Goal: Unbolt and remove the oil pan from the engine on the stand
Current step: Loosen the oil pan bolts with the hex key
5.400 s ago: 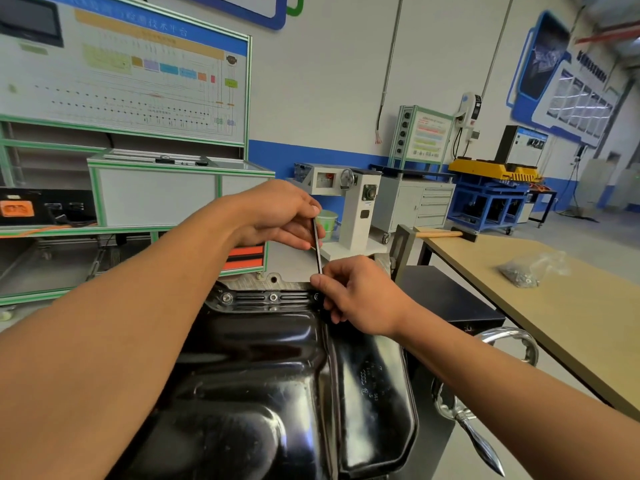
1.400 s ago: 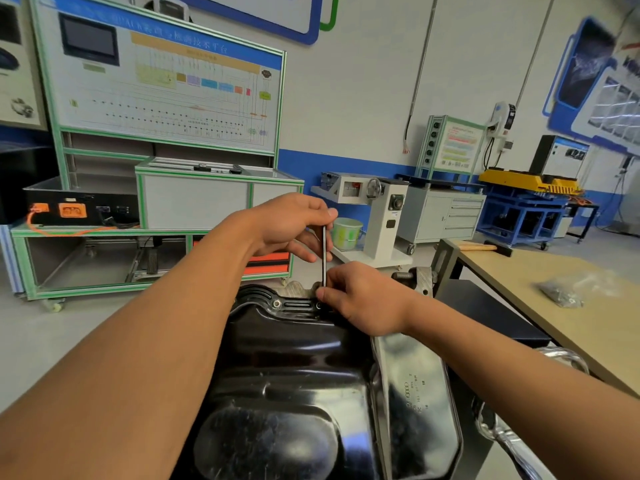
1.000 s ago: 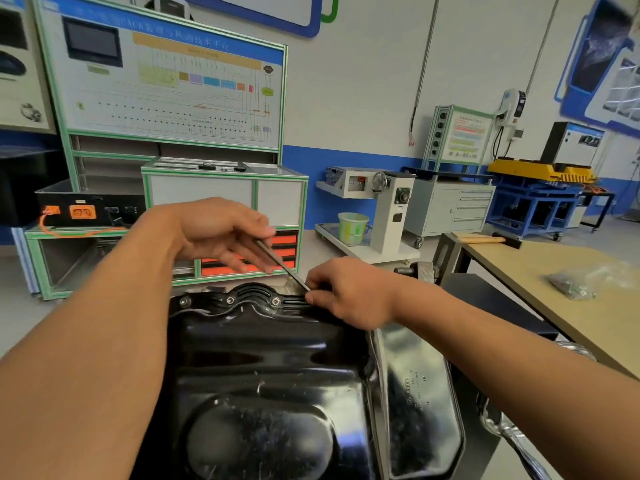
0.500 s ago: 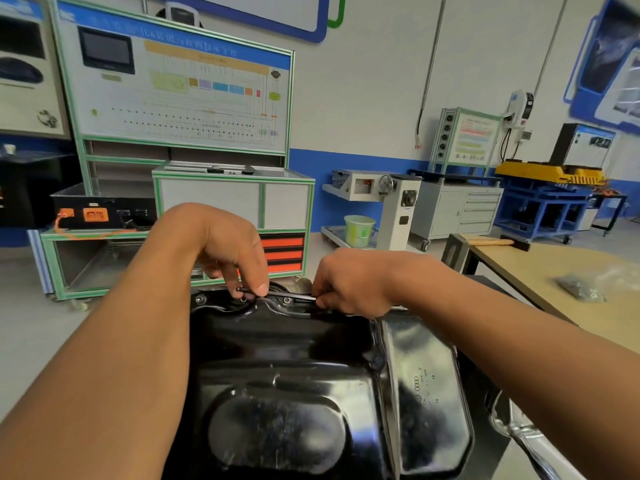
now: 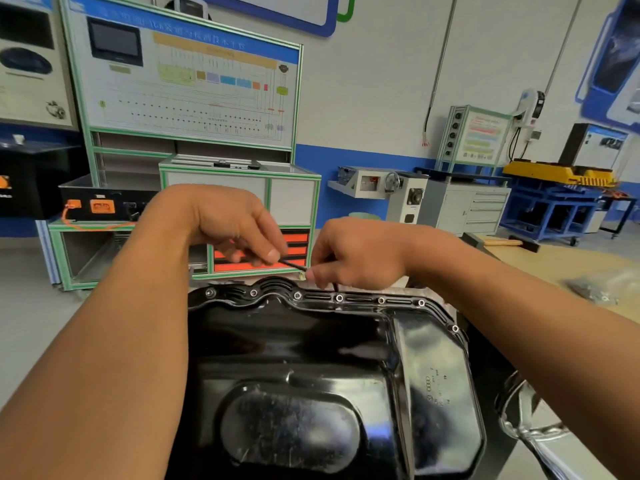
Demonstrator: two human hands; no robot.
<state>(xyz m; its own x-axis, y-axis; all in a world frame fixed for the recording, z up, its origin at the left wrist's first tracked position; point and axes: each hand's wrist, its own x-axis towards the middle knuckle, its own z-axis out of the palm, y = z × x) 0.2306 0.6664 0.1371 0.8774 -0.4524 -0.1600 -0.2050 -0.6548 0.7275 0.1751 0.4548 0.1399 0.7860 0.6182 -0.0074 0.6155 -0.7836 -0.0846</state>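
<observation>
Raised off the oil pan [image 5: 311,358] rim, the left hand [image 5: 228,226] pinches the hex key [image 5: 292,265] by its long arm for leverage — the right hand [image 5: 353,254] clamps its fingers on the bend, steadying it over a bolt [image 5: 339,298]; the pan sits bolted down.

One oil pan [image 5: 294,358] seen, seven bolts [image 5: 339,298] counted along its rim from 10 to 2 o'clock, one hex key [image 5: 292,264], one left hand [image 5: 232,226], one right hand [image 5: 360,254], one bag [image 5: 594,291] at 3 o'clock.

The right hand [image 5: 356,254] hides the middle of the thin black tool [image 5: 292,264]. The oil pan [image 5: 294,358] runs off the bottom edge, and its stamped lettering [image 5: 437,386] is too small to read.
</observation>
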